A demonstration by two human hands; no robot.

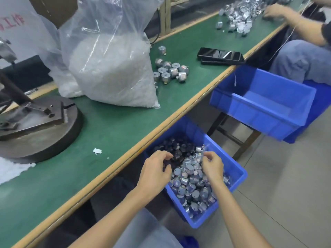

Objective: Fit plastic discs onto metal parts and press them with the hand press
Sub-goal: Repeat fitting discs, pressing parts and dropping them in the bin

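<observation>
Both hands dig into the blue bin (206, 221) of metal parts (189, 183) at lower centre, probably gathering a batch for the press (35, 122) at left. The left hand (155, 169) and right hand (212, 167) have their fingers (165, 154) curled over the heap; I cannot tell whether either grips a part.

- Single head-worn wide-angle view, set above the person's own forearms, looking forward and down.
- Faces the green worktop (111, 133); its front edge runs diagonally from lower left to upper right, so the frame sits tilted.
- Nearest to the lens: left hand (155, 169) and right hand (212, 167), low centre, over the blue bin (238, 169) below the worktop edge.
- Hand press (41, 126) cut off at the left border; second person (304, 27) far off, top right.
</observation>
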